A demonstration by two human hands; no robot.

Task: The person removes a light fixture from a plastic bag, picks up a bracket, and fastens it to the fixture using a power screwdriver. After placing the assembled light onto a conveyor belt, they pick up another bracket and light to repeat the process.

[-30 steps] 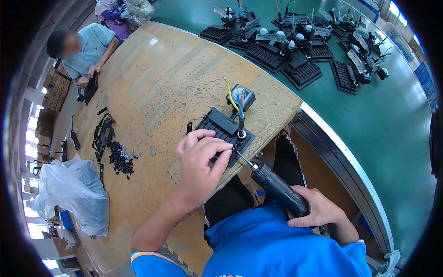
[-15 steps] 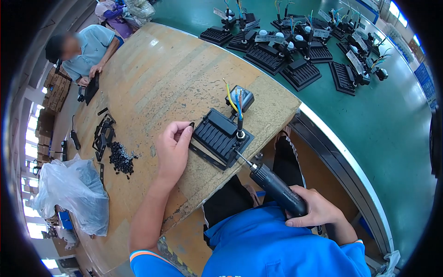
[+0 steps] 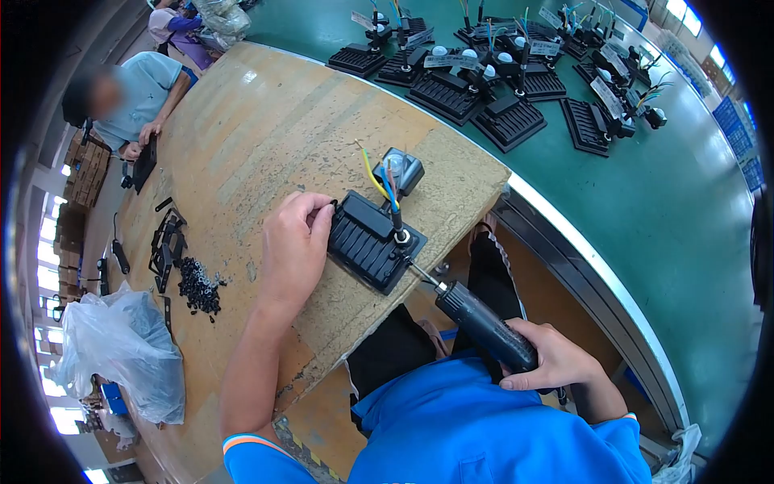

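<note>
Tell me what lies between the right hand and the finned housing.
In the head view, the black screwdriver, held in the right hand, its bit at the finned housing.

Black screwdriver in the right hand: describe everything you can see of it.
The screwdriver has a thick, black cylindrical body, plastic-looking and ridged toward the front, with a thin metallic shaft. The right hand grips its rear end. It slants up-left in the view, its tip at the edge of the finned black unit; screw contact is too small to tell.
</note>
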